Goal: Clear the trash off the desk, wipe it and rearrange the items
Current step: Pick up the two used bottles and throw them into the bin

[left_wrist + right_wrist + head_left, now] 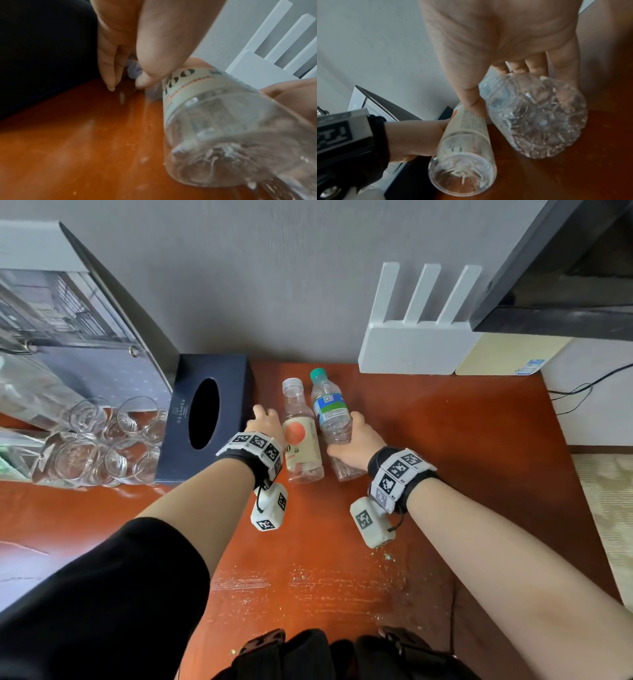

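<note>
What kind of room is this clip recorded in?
Probably a hotel room: a reddish wooden desk against the wall holds grouped drinking glasses, a dark tissue box and a white router.

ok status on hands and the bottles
Left hand grips peach-label bottle. Right hand grips blue-label bottle. Crumbs on desk; nothing blocking.
</note>
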`<state>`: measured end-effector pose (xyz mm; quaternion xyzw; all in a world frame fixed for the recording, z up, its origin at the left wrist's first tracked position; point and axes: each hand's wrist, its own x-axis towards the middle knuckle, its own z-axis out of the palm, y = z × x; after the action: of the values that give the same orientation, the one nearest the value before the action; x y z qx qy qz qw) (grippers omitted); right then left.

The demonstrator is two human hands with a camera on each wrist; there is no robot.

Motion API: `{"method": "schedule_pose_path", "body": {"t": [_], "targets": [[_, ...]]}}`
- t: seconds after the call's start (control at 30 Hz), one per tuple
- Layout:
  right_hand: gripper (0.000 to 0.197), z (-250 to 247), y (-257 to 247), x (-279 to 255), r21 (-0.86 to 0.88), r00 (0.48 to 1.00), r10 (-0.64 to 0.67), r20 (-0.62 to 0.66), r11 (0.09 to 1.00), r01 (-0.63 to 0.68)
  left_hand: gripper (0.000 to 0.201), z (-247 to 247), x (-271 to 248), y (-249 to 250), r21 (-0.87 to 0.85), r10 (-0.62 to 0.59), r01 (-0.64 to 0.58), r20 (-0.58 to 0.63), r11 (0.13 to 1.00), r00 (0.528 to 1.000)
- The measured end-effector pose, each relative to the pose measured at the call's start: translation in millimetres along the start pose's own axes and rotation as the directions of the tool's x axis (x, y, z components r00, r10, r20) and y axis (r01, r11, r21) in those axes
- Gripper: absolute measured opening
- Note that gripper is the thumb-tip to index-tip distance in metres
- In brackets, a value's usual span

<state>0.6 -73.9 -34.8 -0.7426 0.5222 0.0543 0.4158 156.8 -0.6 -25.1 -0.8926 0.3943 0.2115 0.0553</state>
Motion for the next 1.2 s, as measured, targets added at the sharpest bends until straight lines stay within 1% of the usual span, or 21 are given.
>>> {"method": "schedule_pose_path", "body": {"t": [0.1, 0.13, 0.2, 0.27, 0.33, 0.4, 0.43, 0.5, 0.53, 0.6, 0.63, 0.7, 0.77, 0.83, 0.9, 0.93, 1.07, 1.2], "targets": [[0.066, 0, 2, 1, 0.000, 1.000, 0.003, 0.008, 1.000, -0.003, 0.031, 2, -4, 3, -0.015, -0.025, 0.026, 0.048, 1.000, 0.999], [0.066, -1, 2, 1, -0.001, 1.000, 0.006, 0.011, 1.000, -0.006, 0.030, 1, -5, 3, -0.047, -0.041, 0.043, 0.055, 0.998, 0.998], [0.065, -2, 2, 1, -0.004, 1.000, 0.021, 0.010, 1.000, -0.021, 0.030, -5, -8, 2, -0.153, -0.055, 0.063, 0.050, 0.986, 0.997], [0.065, -2, 0, 2, 0.001, 0.999, 0.040, 0.009, 0.999, -0.040, 0.034, -13, -9, -2, -0.265, -0.036, 0.044, 0.034, 0.963, 0.999], [0.068, -1, -1, 2, 0.003, 0.998, 0.057, 0.008, 0.998, -0.057, 0.037, -20, -11, -5, -0.358, -0.018, 0.003, -0.039, 0.934, 0.999], [0.078, 0, -3, 0, 0.008, 0.998, 0.068, -0.003, 0.998, -0.068, 0.035, -23, -15, 0, -0.446, -0.055, -0.006, -0.126, 0.895, 0.991], [0.082, 1, -4, -2, 0.013, 0.998, 0.068, -0.010, 0.998, -0.068, 0.039, -22, -18, 6, -0.465, -0.080, 0.005, -0.143, 0.885, 0.986], [0.085, 2, -5, -3, 0.006, 0.998, 0.059, -0.018, 0.998, -0.059, 0.063, -17, -23, 17, -0.474, -0.132, 0.055, -0.130, 0.879, 0.983], [0.086, 2, -6, -4, -0.007, 0.998, 0.056, -0.018, 0.998, -0.056, 0.074, -14, -24, 22, -0.462, -0.144, 0.077, -0.111, 0.883, 0.983], [0.095, 0, -4, -4, -0.026, 0.998, 0.054, -0.011, 0.998, -0.054, 0.091, -7, -25, 28, -0.411, -0.132, 0.101, -0.048, 0.906, 0.990], [0.100, -1, -3, -3, -0.031, 0.999, 0.054, -0.009, 0.998, -0.054, 0.096, -3, -25, 30, -0.383, -0.122, 0.105, -0.019, 0.918, 0.992], [0.107, -4, 1, -3, -0.040, 0.998, 0.053, -0.017, 0.998, -0.054, 0.094, 5, -25, 31, -0.349, -0.127, 0.124, 0.014, 0.929, 0.992], [0.102, -5, 0, -4, -0.035, 0.999, 0.031, -0.031, 0.999, -0.032, 0.089, 9, -25, 32, -0.358, -0.140, 0.146, 0.040, 0.922, 0.989], [0.094, -5, -1, -6, -0.030, 0.999, 0.022, -0.034, 0.999, -0.023, 0.086, 9, -24, 29, -0.420, -0.134, 0.167, 0.107, 0.892, 0.985], [0.091, -5, -2, -7, -0.035, 0.999, 0.045, -0.020, 0.998, -0.046, 0.083, 7, -23, 23, -0.486, -0.103, 0.179, 0.178, 0.856, 0.979], [0.087, -5, -2, -9, -0.044, 0.998, 0.059, -0.023, 0.997, -0.060, 0.082, 5, -24, 21, -0.502, -0.090, 0.178, 0.196, 0.847, 0.977], [0.071, -9, 0, -20, -0.043, 0.997, 0.062, -0.051, 0.997, -0.064, 0.081, 0, -36, 13, -0.522, -0.068, 0.175, 0.218, 0.835, 0.974], [0.059, -13, 4, -41, -0.057, 0.995, 0.039, -0.096, 0.997, -0.044, 0.077, -5, -57, 4, -0.549, -0.070, 0.187, 0.228, 0.814, 0.971]]}}
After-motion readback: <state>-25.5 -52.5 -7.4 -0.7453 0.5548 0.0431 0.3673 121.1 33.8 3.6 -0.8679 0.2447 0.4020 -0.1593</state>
